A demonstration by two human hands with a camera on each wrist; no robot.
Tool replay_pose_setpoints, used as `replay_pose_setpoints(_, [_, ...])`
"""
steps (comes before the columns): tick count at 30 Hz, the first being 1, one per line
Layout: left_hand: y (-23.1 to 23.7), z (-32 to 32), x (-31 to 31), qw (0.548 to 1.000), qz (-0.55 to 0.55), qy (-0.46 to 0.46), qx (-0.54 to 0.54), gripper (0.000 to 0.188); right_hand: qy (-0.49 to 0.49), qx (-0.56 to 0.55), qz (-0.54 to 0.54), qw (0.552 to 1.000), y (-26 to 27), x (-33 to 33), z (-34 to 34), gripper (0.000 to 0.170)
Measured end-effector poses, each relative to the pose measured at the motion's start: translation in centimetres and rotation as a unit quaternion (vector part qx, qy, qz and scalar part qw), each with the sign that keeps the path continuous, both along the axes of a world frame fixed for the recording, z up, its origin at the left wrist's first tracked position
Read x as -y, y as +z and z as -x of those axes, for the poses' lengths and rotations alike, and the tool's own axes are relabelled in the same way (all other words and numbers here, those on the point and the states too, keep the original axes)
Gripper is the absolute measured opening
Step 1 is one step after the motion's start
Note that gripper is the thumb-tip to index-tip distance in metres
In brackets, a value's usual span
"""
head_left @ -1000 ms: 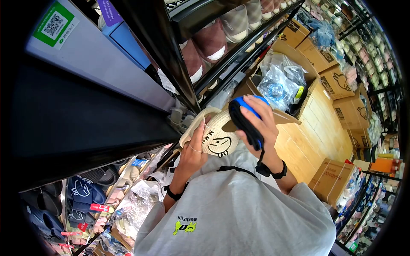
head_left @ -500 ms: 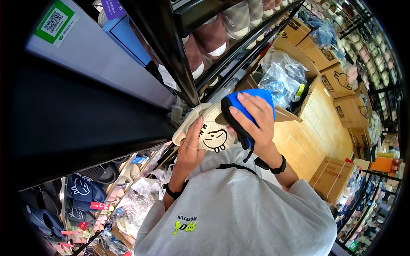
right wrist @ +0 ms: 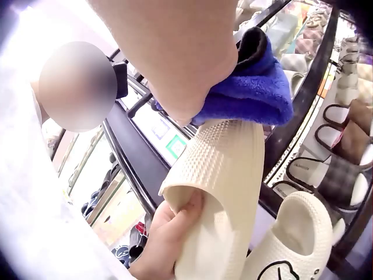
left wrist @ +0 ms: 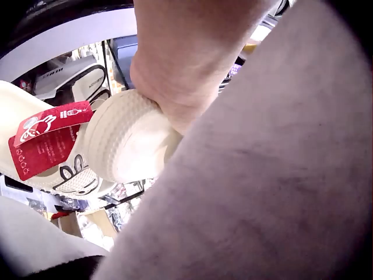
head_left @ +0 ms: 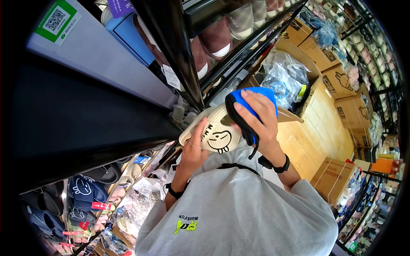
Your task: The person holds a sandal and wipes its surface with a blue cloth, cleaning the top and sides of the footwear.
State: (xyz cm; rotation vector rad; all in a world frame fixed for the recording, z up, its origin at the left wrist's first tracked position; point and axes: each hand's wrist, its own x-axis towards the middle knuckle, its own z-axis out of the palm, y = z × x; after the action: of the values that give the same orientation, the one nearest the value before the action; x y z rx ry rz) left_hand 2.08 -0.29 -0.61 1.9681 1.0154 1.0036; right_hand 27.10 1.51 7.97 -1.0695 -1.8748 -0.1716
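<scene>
My left hand [head_left: 194, 145] grips a cream slipper [head_left: 222, 134] with a black rabbit face on its textured upper. In the right wrist view, the thumb of that hand goes into the foot opening of a slipper [right wrist: 224, 175], and a second matching slipper [right wrist: 303, 227] sits beside it at the lower right. A red tag [left wrist: 52, 140] hangs on the pair in the left wrist view. My right hand [head_left: 260, 123] holds a blue plush cloth [head_left: 267, 96] with black edging against the toe end of the slipper. Its thumb is mostly hidden behind the cloth.
Close ahead stands a black shelf rack [head_left: 171, 47] with plaid slippers [head_left: 215, 40]. An open carton [head_left: 314, 64] of plastic-wrapped goods is at the right, beside stacked boxes [head_left: 337, 81]. Navy slippers [head_left: 87, 187] hang at the lower left. Wooden floor [head_left: 316, 136] shows at the right.
The blue cloth has turned, so more of its blue face shows to the head view. The slippers shifted slightly left, then back right, still in the left hand.
</scene>
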Motion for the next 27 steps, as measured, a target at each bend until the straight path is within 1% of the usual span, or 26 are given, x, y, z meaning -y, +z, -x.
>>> replay_pose_setpoints(1, [-0.1,0.0,0.0,1.0,-0.001,0.001,0.0,0.092,0.014,0.004,0.007,1.0,-0.1,0.1,0.1,0.054])
replay_pose_setpoints(3, [-0.6,0.1,-0.1,1.0,0.008,-0.015,0.004,0.09,0.015,0.01,0.009,1.0,0.0,0.4,0.4,0.053])
replay_pose_setpoints(5, [-0.7,0.2,0.1,1.0,0.019,-0.012,0.004,0.088,0.02,0.004,0.028,0.999,0.2,0.3,0.2,0.054])
replay_pose_setpoints(6, [-0.7,0.2,0.1,1.0,0.009,-0.008,0.008,0.087,0.027,-0.032,0.024,0.999,0.0,0.0,0.3,0.055])
replay_pose_setpoints(7, [-0.6,0.3,0.1,1.0,-0.001,-0.004,0.011,0.086,0.03,-0.071,0.042,0.996,0.2,-0.2,0.3,0.057])
replay_pose_setpoints(9, [-0.6,0.4,-0.1,1.0,-0.003,-0.002,0.007,0.085,0.009,-0.088,0.055,0.995,0.1,-0.2,0.3,0.058])
replay_pose_setpoints(13, [-0.3,0.6,-0.4,1.0,-0.006,-0.005,-0.017,0.086,0.017,0.001,0.028,0.999,-0.1,0.4,0.7,0.051])
replay_pose_setpoints(15, [-0.1,0.7,-0.5,0.999,-0.015,-0.005,-0.034,0.087,0.037,0.024,0.015,0.999,-0.5,0.5,0.8,0.052])
replay_pose_setpoints(17, [0.3,0.8,-0.6,0.998,-0.025,-0.006,-0.052,0.088,0.039,0.024,0.017,0.999,-0.2,0.3,0.5,0.054])
replay_pose_setpoints(19, [0.9,0.7,-0.7,0.998,-0.031,-0.005,-0.056,0.09,0.042,-0.04,0.052,0.997,-0.1,-0.2,0.0,0.057])
replay_pose_setpoints(21, [1.2,0.7,-0.9,0.998,-0.035,-0.006,-0.058,0.089,0.027,-0.081,0.074,0.994,-0.1,-0.3,0.0,0.058])
replay_pose_setpoints(24, [1.8,0.5,-1.2,0.997,-0.048,-0.004,-0.059,0.088,0.025,-0.087,0.076,0.993,-0.3,0.0,0.2,0.058])
replay_pose_setpoints(26, [1.5,0.5,-1.3,0.997,-0.057,-0.003,-0.058,0.087,0.03,-0.063,0.067,0.995,-0.4,0.1,0.2,0.058])
replay_pose_setpoints(27, [1.1,0.5,-1.3,0.995,-0.083,-0.012,-0.054,0.087,0.028,-0.063,0.068,0.995,-0.4,0.1,0.1,0.058])
